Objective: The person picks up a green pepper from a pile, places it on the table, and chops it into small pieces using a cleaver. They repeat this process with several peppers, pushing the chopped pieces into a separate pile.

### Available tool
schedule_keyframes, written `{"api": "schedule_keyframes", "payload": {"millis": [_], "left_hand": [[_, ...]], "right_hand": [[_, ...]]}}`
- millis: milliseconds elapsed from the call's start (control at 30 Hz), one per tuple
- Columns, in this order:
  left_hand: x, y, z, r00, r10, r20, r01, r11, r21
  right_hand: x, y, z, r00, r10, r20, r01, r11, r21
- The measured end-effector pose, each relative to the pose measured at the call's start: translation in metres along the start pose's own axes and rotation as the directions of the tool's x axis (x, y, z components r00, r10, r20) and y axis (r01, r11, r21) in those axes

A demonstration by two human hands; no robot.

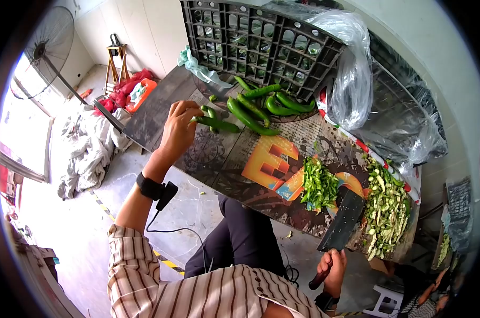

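My left hand (179, 126) is at the left part of the patterned table (208, 169). Its fingers are closed at the stem end of a long green pepper (218, 125), which points to the right. Another short green piece lies just behind that pepper. Several whole green peppers (250, 114) are piled to the right of it. Low at the table's front edge, my right hand (332, 271) is wrapped round the handle of a cleaver (344, 220). The blade reaches over the board between chopped green pepper (319, 184) and a larger heap of pale, seedy pepper scraps (385, 212).
A black plastic crate (261, 42) stands tilted at the back, with clear plastic bags (354, 85) beside it. A red-and-white strip (375, 153) runs along the right side. On the left are a fan (41, 50), an orange basin (142, 95) and crumpled cloth (89, 148). Another person is partly visible lower right.
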State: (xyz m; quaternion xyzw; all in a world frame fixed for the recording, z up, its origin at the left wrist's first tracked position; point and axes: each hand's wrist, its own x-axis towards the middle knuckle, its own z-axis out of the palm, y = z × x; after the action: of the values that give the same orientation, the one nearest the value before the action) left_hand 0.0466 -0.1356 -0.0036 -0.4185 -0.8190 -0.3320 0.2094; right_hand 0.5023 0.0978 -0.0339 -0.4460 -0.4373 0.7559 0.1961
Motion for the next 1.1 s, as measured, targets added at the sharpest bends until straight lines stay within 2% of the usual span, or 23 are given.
{"api": "schedule_keyframes", "payload": {"millis": [133,233,400,567,633,700,767,833,933,967,1033,1100], "left_hand": [[-0.006,0.003,-0.006,0.997,-0.031,0.074,0.034,0.999,-0.039],[-0.009,0.005,-0.008,0.991,-0.032,0.133,0.031,0.999,0.008],[-0.001,0.006,-0.007,0.991,0.082,0.110,-0.090,0.994,0.065],[0.032,-0.002,-0.002,0.986,0.124,0.108,-0.133,0.987,0.086],[0.045,-0.011,0.005,0.981,0.173,0.088,-0.185,0.971,0.150],[0.050,-0.014,0.011,0.988,0.142,0.064,-0.150,0.980,0.128],[0.053,-0.013,0.018,0.989,0.140,-0.052,-0.134,0.986,0.101],[0.046,-0.009,0.016,0.993,0.120,-0.016,-0.119,0.990,0.072],[0.028,-0.009,0.017,0.975,0.154,0.163,-0.163,0.985,0.047],[0.025,-0.008,0.018,0.975,0.152,0.161,-0.162,0.986,0.048],[0.020,-0.007,0.018,0.952,0.243,0.185,-0.266,0.958,0.109],[0.019,-0.011,0.018,0.946,0.245,0.212,-0.270,0.958,0.095]], "right_hand": [[0.000,0.000,0.001,1.000,-0.002,-0.010,0.002,1.000,0.012],[0.001,0.000,-0.002,1.000,-0.002,0.002,0.002,1.000,0.008],[0.003,0.001,-0.006,1.000,0.012,0.027,-0.013,1.000,0.009],[0.002,0.001,-0.004,1.000,-0.014,0.022,0.014,1.000,-0.007],[0.002,0.001,-0.004,1.000,-0.023,0.020,0.023,1.000,-0.020],[0.004,0.003,-0.007,1.000,-0.004,-0.002,0.004,1.000,-0.005],[0.004,0.002,-0.006,1.000,-0.010,-0.008,0.010,1.000,-0.006],[0.003,0.003,-0.006,1.000,-0.010,-0.015,0.010,1.000,-0.001],[0.003,0.003,-0.006,1.000,-0.012,0.010,0.012,1.000,0.019],[0.003,0.002,-0.005,1.000,-0.012,0.014,0.012,1.000,0.011],[0.002,0.000,-0.004,1.000,-0.016,0.019,0.016,1.000,-0.002],[0.002,0.000,-0.004,1.000,-0.009,0.012,0.009,1.000,0.008]]}}
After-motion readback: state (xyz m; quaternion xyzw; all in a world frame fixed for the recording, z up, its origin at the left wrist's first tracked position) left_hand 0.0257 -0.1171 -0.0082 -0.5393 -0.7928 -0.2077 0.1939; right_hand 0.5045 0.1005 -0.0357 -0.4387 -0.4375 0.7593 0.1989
